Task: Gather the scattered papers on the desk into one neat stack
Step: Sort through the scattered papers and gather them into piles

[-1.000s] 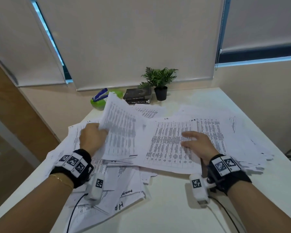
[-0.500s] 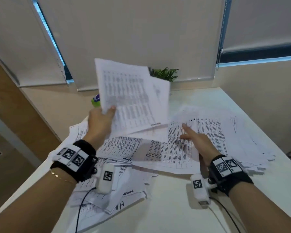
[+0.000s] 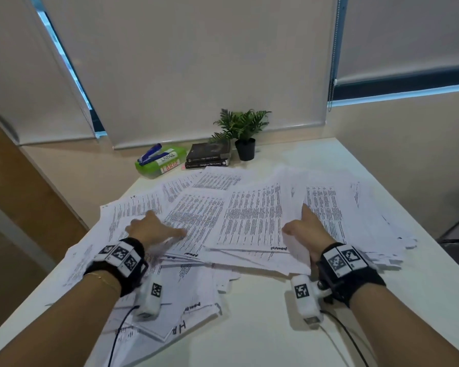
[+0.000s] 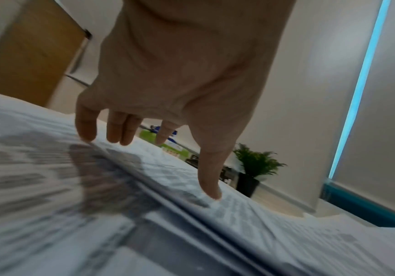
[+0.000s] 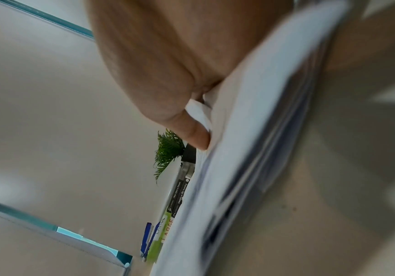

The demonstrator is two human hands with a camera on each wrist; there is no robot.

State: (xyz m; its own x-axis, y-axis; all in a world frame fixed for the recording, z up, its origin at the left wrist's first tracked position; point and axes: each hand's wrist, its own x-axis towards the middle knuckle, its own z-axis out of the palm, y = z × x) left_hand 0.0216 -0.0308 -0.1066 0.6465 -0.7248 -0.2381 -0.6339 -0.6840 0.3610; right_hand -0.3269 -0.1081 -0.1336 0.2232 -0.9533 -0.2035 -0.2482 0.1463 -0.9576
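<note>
Printed white papers (image 3: 249, 215) lie fanned across the white desk (image 3: 263, 327), overlapping in a loose heap. My left hand (image 3: 154, 229) lies on the left sheets with fingers spread; in the left wrist view its straight fingertips (image 4: 118, 138) touch the paper (image 4: 239, 214). My right hand (image 3: 302, 229) grips the right edge of the middle bundle. In the right wrist view its thumb (image 5: 196, 138) presses on a thick sheaf (image 5: 251, 149); the fingers beneath are hidden.
At the back stand a green box (image 3: 161, 162) with a blue stapler (image 3: 150, 153) on it, two dark books (image 3: 208, 156) and a potted plant (image 3: 243, 133). More sheets (image 3: 157, 313) spill toward the near left edge. Bare desk shows between my forearms.
My left hand raised a sheaf, then laid it on the middle heap and now rests flat. My right hand went from lying flat on the sheets to gripping the bundle's edge.
</note>
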